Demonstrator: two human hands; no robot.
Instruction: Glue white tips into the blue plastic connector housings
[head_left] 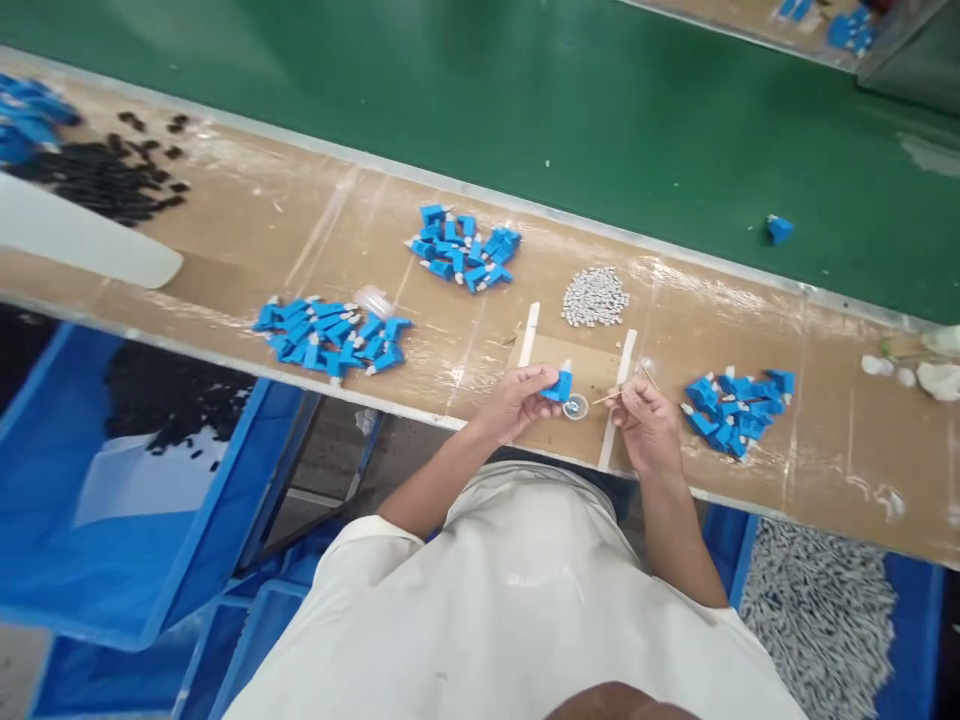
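Note:
My left hand is closed on a small blue plastic connector with a white tip, held just above the wooden bench. My right hand pinches a thin wooden stick whose tip points left toward a small round dish lying between the hands. Two white strips stand on either side of the spot where I work. A heap of small grey-white parts lies just beyond.
Piles of blue connectors lie at the left, the back middle and the right. Black parts sit far left. A green conveyor belt runs behind. Blue bins stand below, one holding grey-white parts.

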